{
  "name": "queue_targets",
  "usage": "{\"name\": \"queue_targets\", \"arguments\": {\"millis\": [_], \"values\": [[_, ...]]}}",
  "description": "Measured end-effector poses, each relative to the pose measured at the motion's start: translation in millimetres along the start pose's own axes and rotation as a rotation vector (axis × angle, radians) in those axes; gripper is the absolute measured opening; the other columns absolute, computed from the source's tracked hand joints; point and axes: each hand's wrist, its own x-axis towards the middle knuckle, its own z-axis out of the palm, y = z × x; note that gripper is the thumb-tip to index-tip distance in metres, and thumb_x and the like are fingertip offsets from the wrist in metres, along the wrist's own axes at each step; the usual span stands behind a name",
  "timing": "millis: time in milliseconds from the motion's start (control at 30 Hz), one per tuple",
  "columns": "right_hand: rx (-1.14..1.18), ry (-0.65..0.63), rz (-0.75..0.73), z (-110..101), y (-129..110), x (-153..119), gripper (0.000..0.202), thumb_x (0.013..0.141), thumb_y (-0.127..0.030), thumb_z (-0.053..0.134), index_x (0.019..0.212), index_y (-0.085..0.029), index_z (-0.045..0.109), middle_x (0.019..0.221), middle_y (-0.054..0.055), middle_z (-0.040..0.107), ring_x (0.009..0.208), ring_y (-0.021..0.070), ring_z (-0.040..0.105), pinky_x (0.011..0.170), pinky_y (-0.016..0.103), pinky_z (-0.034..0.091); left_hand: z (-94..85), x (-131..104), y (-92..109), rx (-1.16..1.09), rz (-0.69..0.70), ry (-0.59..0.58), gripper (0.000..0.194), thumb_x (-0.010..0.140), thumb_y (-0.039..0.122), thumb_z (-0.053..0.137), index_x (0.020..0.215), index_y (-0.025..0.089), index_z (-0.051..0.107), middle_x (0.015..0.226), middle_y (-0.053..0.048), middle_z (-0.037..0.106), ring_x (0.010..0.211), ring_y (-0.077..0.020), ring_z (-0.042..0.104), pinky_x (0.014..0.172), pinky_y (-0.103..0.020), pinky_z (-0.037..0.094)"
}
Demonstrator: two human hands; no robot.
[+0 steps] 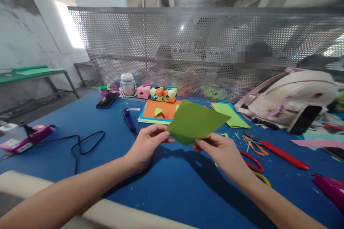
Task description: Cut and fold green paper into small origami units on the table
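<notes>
Between my two hands a green sheet of paper [197,121] is held up, tilted, over the blue table. My left hand [150,141] pinches its left corner between thumb and fingers. At the lower edge, my right hand [217,148] pinches the same sheet. Behind it lies a stack of orange and coloured paper [149,109] with small cut pieces on top. Scissors with red and yellow handles [255,162] lie partly under my right forearm.
A hot glue gun [129,120] stands left of the paper stack. Folded paper cubes [156,93] and a bottle [127,85] line the back. To the right are a red-handled cutter [286,154], paper scraps [255,146] and a backpack [292,93]. A black cable [77,146] loops at left.
</notes>
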Motion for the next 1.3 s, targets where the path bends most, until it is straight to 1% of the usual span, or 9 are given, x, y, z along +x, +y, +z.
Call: {"name": "queue_targets", "arguments": {"millis": [133, 267, 433, 567, 733, 900, 1000, 1133, 1300], "values": [[-0.167, 0.046, -0.199, -4, 1, -5, 0.021, 0.08, -0.036, 0.058, 0.074, -0.019, 0.068, 0.073, 0.005, 0.069, 0.067, 0.0188, 0.063, 0.063, 0.031, 0.051, -5.9, 3, 6, 0.238, 0.152, -0.092, 0.01, 0.074, 0.023, 0.065, 0.079, 0.015, 0.064, 0.093, -0.005, 0.064, 0.082, -0.0148, 0.06, 0.077, -0.03, 0.051], [-0.206, -0.088, -0.39, -10, 17, -15, 0.014, 0.083, -0.025, 0.055, 0.085, -0.021, 0.069, 0.093, 0.008, 0.07, 0.084, 0.0203, 0.066, 0.075, 0.031, 0.052, -13.5, 6, 3, 0.614, 0.276, -0.274, 0.004, 0.074, 0.014, 0.06, 0.072, 0.015, 0.063, 0.091, -0.007, 0.059, 0.085, -0.0151, 0.057, 0.073, -0.026, 0.048], [-0.341, -0.238, -0.406, -12, 45, -28, 0.017, 0.087, -0.021, 0.052, 0.085, -0.02, 0.069, 0.086, 0.008, 0.066, 0.077, 0.0179, 0.064, 0.068, 0.029, 0.051, -22.1, -3, -21, 1.013, 0.338, -0.499, 0.014, 0.081, 0.013, 0.051, 0.077, 0.015, 0.065, 0.086, -0.007, 0.057, 0.082, -0.0151, 0.055, 0.077, -0.027, 0.045], [-0.467, -0.301, -0.44, -12, 58, -36, 0.02, 0.09, -0.019, 0.048, 0.091, -0.019, 0.068, 0.089, 0.009, 0.064, 0.081, 0.0187, 0.06, 0.07, 0.032, 0.051, -27.3, -13, -33, 1.172, 0.403, -0.575, 0.021, 0.086, 0.016, 0.046, 0.081, 0.015, 0.065, 0.089, -0.009, 0.059, 0.084, -0.0164, 0.054, 0.076, -0.027, 0.044], [-0.596, -0.317, -0.507, -16, 59, -44, 0.021, 0.091, -0.019, 0.046, 0.1, -0.017, 0.065, 0.096, 0.012, 0.064, 0.086, 0.0223, 0.057, 0.074, 0.039, 0.049, -28.0, -15, -31, 1.19, 0.466, -0.592, 0.025, 0.089, 0.018, 0.043, 0.084, 0.014, 0.067, 0.089, -0.01, 0.058, 0.085, -0.0171, 0.054, 0.076, -0.028, 0.045], [-0.559, -0.268, -0.471, -15, 55, -45, 0.019, 0.092, -0.019, 0.046, 0.086, -0.019, 0.064, 0.089, 0.008, 0.064, 0.08, 0.0196, 0.057, 0.073, 0.037, 0.047, -24.4, -15, -25, 1.155, 0.393, -0.602, 0.021, 0.088, 0.019, 0.047, 0.084, 0.014, 0.067, 0.091, -0.009, 0.058, 0.085, -0.0172, 0.054, 0.077, -0.029, 0.045], [-0.526, -0.223, -0.387, -12, 54, -43, 0.022, 0.091, -0.022, 0.048, 0.074, -0.019, 0.062, 0.079, 0.006, 0.062, 0.076, 0.0185, 0.057, 0.071, 0.035, 0.047, -20.6, -15, -23, 1.13, 0.292, -0.548, 0.02, 0.087, 0.023, 0.05, 0.079, 0.015, 0.066, 0.087, -0.007, 0.057, 0.085, -0.0164, 0.054, 0.079, -0.028, 0.045], [-0.45, -0.219, -0.25, -9, 51, -42, 0.026, 0.091, -0.024, 0.048, 0.069, -0.02, 0.06, 0.081, 0.005, 0.061, 0.078, 0.018, 0.058, 0.071, 0.033, 0.047, -14.8, -13, -23, 1.13, 0.169, -0.447, 0.025, 0.086, 0.023, 0.052, 0.064, 0.015, 0.06, 0.081, -0.004, 0.055, 0.083, -0.0148, 0.053, 0.077, -0.026, 0.044], [-0.465, -0.183, -0.176, -4, 47, -41, 0.033, 0.091, -0.028, 0.047, 0.059, -0.02, 0.049, 0.071, 0.003, 0.055, 0.069, 0.0163, 0.055, 0.063, 0.029, 0.044, -12.2, -13, -29, 1.173, 0.126, -0.343, 0.023, 0.082, 0.023, 0.056, 0.06, 0.016, 0.055, 0.08, -0.003, 0.055, 0.084, -0.0167, 0.051, 0.079, -0.031, 0.043]]}}
